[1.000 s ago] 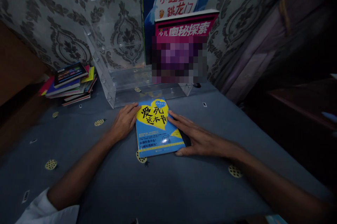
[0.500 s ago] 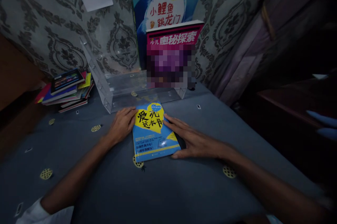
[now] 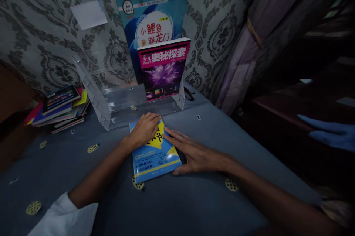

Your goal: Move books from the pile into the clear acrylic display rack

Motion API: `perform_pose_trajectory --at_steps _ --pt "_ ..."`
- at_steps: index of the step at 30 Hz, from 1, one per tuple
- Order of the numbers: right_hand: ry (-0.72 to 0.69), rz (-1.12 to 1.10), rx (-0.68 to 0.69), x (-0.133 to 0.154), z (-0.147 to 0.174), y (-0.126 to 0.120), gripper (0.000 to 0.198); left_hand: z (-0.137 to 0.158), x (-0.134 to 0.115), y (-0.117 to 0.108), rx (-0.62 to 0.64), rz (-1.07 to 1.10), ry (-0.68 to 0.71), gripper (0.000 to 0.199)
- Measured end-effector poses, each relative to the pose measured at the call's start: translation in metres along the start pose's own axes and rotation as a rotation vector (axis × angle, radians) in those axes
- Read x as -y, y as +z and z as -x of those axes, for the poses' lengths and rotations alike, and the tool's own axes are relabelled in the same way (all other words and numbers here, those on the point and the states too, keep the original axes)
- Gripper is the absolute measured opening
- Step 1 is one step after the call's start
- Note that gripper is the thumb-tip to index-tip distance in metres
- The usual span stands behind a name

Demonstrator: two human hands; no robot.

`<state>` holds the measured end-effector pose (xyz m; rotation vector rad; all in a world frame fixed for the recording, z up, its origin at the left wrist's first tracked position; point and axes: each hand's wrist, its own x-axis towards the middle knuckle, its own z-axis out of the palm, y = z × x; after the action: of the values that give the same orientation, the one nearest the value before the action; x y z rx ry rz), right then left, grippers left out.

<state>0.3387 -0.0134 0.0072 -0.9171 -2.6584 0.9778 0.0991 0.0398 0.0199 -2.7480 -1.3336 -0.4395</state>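
A blue book with a yellow heart and black lettering on its cover lies flat and closed on the table. Across its upper left part rests my left hand, open, the fingers stretched out and covering some of the title. My right hand is at the right edge of the same book, fingers extended and touching the cover, thumb by the lower right corner. Just behind the book stands a clear plastic rack. At its right end a pink and purple book stands upright, leaning back.
Taller blue books stand behind the pink one against the patterned wall. A stack of books sits at the left. Dark glasses lie right of the rack. The blue-grey tablecloth bears pineapple prints; a curtain hangs at right.
My left hand has moved from the blue book's left edge onto its cover. My right hand stays at the right edge. The view has shifted, showing more of the tall books behind.
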Motion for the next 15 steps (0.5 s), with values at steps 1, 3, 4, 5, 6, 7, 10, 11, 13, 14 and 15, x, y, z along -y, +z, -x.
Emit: perform_pose_trajectory --at_steps 1,3,4,5,6,7,10,11,13,14,15 --pt "0.002 -0.001 -0.002 0.000 0.000 0.000 0.113 -0.003 -0.001 0.001 0.000 0.001 0.006 0.037" --pt "0.013 0.000 0.007 0.001 0.001 -0.001 0.113 -0.005 -0.002 0.003 -0.006 0.009 0.012 0.036" --pt "0.018 0.002 0.012 0.001 0.001 -0.001 0.113 -0.006 -0.002 0.003 -0.012 0.014 0.013 0.036" --pt "0.024 0.004 0.014 0.001 0.001 -0.001 0.113 -0.006 -0.002 0.004 -0.017 0.021 0.013 0.036" --pt "0.028 0.005 0.015 0.000 0.000 -0.001 0.114 -0.005 -0.001 0.005 -0.023 0.029 0.012 0.036" --pt "0.030 0.004 0.015 0.000 0.000 -0.001 0.114 -0.004 -0.001 0.005 -0.028 0.040 0.009 0.036" --pt "0.019 -0.012 0.009 0.000 -0.001 -0.001 0.116 0.001 -0.002 0.007 -0.042 0.070 0.001 0.036" --pt "0.016 -0.018 0.006 0.001 -0.001 -0.001 0.118 0.003 -0.003 0.008 -0.047 0.078 0.001 0.037" --pt "0.014 -0.021 -0.011 0.002 -0.001 -0.001 0.122 0.009 -0.006 0.009 -0.060 0.096 0.008 0.038" --pt "0.011 -0.020 -0.024 0.003 -0.001 -0.001 0.124 0.013 -0.009 0.010 -0.066 0.108 0.015 0.038" --pt "0.005 -0.018 -0.035 0.003 -0.001 0.000 0.125 0.017 -0.012 0.010 -0.069 0.121 0.023 0.039"
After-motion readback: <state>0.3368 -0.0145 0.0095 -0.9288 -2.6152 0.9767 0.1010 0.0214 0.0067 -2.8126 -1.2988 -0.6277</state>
